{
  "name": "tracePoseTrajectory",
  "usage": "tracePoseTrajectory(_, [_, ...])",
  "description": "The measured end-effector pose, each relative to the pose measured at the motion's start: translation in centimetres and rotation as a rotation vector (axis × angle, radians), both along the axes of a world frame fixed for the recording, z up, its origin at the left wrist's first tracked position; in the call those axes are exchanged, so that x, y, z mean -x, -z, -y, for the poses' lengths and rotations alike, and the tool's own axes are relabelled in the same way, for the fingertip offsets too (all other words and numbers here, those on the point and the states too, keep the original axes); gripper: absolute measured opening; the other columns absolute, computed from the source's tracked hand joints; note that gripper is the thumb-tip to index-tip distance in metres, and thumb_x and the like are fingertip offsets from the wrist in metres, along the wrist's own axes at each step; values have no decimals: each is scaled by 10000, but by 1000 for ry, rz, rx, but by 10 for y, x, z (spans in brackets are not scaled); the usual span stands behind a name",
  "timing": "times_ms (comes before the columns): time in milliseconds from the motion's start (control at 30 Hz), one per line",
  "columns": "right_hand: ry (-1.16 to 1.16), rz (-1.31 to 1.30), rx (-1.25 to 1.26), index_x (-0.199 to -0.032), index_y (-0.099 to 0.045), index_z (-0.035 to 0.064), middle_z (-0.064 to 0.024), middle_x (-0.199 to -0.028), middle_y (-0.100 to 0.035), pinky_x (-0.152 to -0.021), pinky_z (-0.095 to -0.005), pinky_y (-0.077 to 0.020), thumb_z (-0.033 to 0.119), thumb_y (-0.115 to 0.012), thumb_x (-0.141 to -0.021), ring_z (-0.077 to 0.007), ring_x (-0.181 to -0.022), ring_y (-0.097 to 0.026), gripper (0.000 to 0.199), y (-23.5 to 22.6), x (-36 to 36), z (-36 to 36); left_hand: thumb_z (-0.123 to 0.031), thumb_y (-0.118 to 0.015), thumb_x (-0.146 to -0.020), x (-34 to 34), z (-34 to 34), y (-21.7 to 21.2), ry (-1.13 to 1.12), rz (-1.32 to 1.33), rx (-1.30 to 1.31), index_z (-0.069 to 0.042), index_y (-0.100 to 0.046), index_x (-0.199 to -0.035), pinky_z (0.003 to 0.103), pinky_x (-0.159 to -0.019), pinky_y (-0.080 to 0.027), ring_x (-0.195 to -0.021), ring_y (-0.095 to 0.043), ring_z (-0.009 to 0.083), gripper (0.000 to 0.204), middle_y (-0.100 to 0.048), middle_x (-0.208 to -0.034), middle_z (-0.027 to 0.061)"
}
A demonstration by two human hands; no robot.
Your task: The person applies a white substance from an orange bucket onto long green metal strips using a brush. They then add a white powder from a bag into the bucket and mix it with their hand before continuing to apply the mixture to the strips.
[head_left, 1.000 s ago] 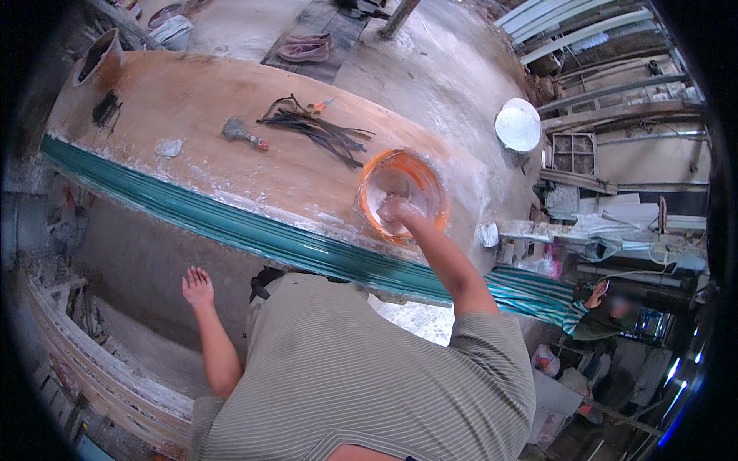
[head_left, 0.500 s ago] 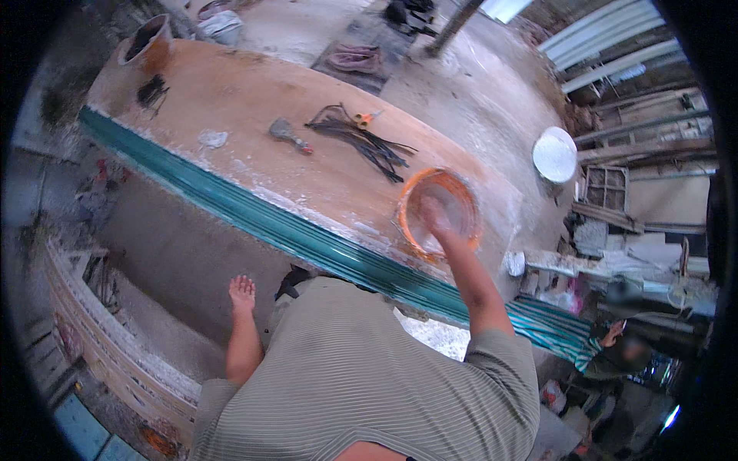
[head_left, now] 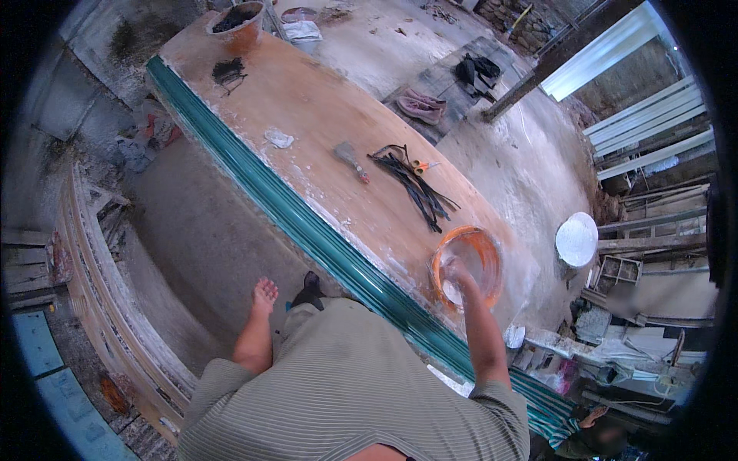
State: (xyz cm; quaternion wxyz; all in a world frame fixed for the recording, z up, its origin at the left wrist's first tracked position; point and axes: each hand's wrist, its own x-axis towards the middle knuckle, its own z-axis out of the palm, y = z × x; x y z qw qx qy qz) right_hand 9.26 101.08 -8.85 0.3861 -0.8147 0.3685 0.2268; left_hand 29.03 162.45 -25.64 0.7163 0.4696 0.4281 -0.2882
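My right hand reaches down inside an orange bucket at the near right end of the table. White, wet-looking material lies in the bucket beside the hand, and white residue coats its inner wall. The fingers point into the bucket and are too unclear to show what they grip, if anything. My left hand hangs in the air at my left side, away from the table. Its fingers are loosely bent and apart, with nothing in them.
Along the table's near edge runs a long green ribbed moulding. Dark strips, orange-handled scissors, a brush and a white crumpled scrap lie on the tabletop. A white round container stands beyond; another person is at lower right.
The whole view has shifted and turned, so the table sits lower and farther right. Inside the bucket my right hand has moved toward the near left side. My left fingers are bent slightly more.
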Motion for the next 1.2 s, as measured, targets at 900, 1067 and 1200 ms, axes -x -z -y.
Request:
tracePoseTrajectory(900, [-41, 209, 449, -941, -697, 20, -215, -947, -695, -828, -462, -526, 243, -546, -917, -344, -915, -674, 271, 7, -11, -6, -477, -558, -940, 9, -4, -6, -18, 23, -42, -121, -568, -1162, 405, -823, -488, -925, -591, 246, 419, -617, -1094, 54])
tracePoseTrajectory(1067, [187, 276, 287, -992, -684, 4, -177, -1017, -693, -874, -444, -524, 249, -450, -994, -299, -965, -663, 338, 11, 37, 43, -484, -564, -922, 2, 10, -14, 35, 61, 37, -113, -570, -1137, 413, -850, -483, -956, -583, 253, 429, -603, -1093, 47])
tracePoseTrajectory(1200, [-836, -107, 784, -928, -713, 12, -162, -936, -709, -835, -449, -536, 220, -501, -953, -292, -888, -681, 299, 1, 47, 11, -490, -547, -930, 3, 0, -15, 12, 28, -5, -114, -555, -1243, 416, -894, -468, -998, -576, 258, 488, -580, -1170, 49])
